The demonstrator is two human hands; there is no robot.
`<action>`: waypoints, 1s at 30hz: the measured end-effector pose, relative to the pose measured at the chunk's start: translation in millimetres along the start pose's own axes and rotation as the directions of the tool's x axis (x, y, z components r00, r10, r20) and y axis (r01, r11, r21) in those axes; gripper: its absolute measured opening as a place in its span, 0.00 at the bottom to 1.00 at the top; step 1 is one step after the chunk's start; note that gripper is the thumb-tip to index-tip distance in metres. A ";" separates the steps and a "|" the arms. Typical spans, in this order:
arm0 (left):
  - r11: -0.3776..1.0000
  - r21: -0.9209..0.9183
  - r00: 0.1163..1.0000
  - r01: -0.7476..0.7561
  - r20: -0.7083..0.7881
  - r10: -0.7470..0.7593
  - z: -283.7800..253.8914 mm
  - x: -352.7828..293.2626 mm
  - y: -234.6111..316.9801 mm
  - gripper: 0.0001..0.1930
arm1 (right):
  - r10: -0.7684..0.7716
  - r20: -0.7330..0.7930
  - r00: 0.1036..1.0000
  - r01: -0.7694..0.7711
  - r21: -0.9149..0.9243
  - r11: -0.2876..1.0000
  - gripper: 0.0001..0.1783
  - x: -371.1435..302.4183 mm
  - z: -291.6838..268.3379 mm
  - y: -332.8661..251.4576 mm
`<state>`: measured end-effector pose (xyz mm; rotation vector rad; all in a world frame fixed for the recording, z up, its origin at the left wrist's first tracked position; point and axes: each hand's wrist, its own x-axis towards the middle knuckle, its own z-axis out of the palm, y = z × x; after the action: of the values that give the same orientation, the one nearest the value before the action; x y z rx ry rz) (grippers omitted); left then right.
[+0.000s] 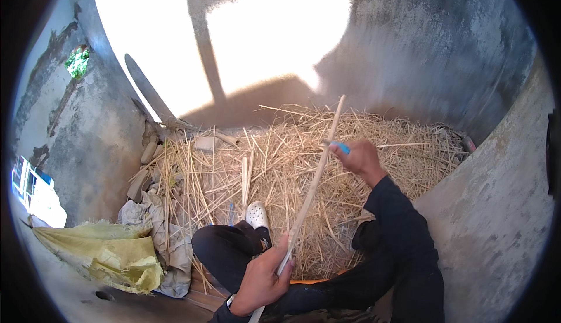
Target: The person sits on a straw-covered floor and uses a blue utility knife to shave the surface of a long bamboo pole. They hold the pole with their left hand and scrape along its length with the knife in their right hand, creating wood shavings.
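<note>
Pale tan strip (312,188) — long, narrow, nearly straight — slants from lower to upper centre of frame. Left hand (263,279) curled round its lower part; right hand (359,159) clasps blue-handled tool (342,147) near the strip's upper end, forearm angled from lower right.

1 left hand (264,277), 1 right hand (359,162), 1 long pale strip (313,191), 1 small blue-handled tool (340,147), 1 wristband (231,302), 1 white clog (256,214), 1 yellow torn cloth (117,250), 1 straw heap (409,156), 1 wall opening showing green (77,62), loose stalks (245,180) too many to count
</note>
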<state>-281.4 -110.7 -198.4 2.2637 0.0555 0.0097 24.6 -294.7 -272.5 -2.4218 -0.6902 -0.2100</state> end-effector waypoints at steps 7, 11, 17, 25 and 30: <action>0.998 -0.049 0.996 -0.047 0.077 0.050 6.7 -3.7 5.9 0.27 | 0.117 -0.174 0.978 -0.143 -0.147 0.979 0.46 46.0 -22.7 79.1; 0.999 0.006 0.993 -0.052 0.103 0.052 11.8 5.1 11.0 0.27 | 0.232 -0.201 0.952 -0.269 -0.180 0.946 0.48 51.3 -31.0 106.4; 0.977 -0.185 0.974 -0.109 0.178 0.142 15.5 -5.7 34.4 0.27 | 0.512 -0.396 0.762 -0.551 0.019 0.835 0.50 43.7 -27.9 190.5; 0.683 -0.663 0.952 0.305 0.223 -0.209 18.2 56.4 -13.0 0.23 | 0.212 -0.116 0.970 -0.191 0.166 0.967 0.46 8.1 -37.1 62.1; 0.586 -0.755 0.956 0.293 0.241 -0.168 16.2 62.0 -15.4 0.23 | -0.254 0.040 0.967 0.250 0.083 0.965 0.40 -47.9 -12.0 -48.3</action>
<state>-219.7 -110.7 -221.4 1.3340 0.2279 -0.2320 -41.3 -289.4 -252.6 -2.2682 -1.0116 -0.2209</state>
